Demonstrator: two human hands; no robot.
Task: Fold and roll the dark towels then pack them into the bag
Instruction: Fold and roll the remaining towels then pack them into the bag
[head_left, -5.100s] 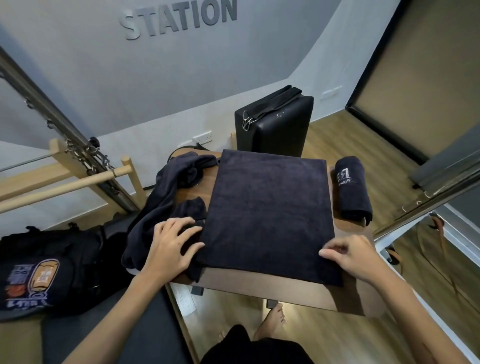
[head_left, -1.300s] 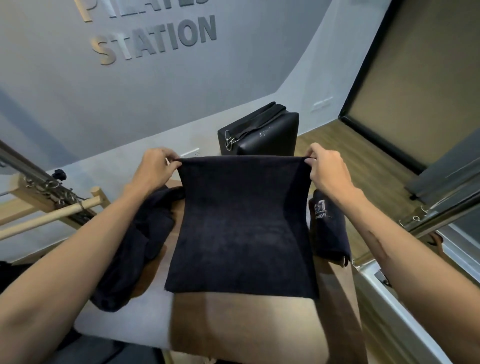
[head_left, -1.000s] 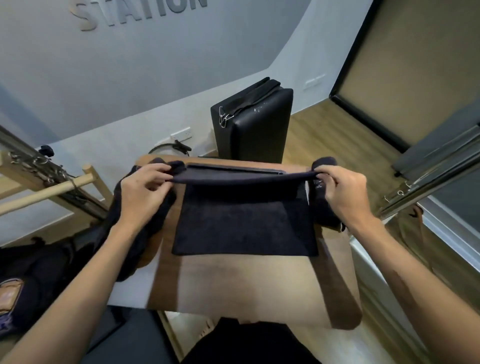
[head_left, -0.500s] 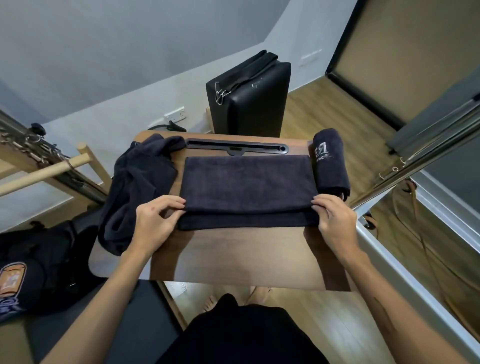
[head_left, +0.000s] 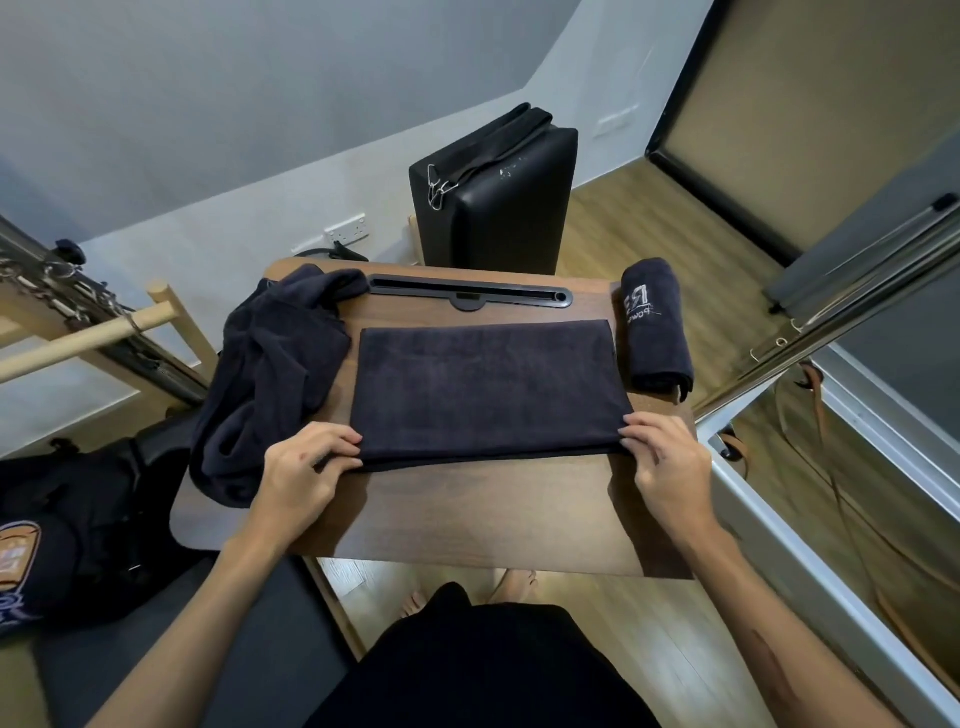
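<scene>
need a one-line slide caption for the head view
Both hands, left and right, pinch the near corners of a folded dark towel on a wooden table, beside a rolled towel.

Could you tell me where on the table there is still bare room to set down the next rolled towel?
The widest bare patch is the table's near strip, between the folded towel and the near edge. A narrow strip lies between that towel and the black slot. The left side is crowded by the crumpled towels; the rolled towel fills the right edge.
</scene>
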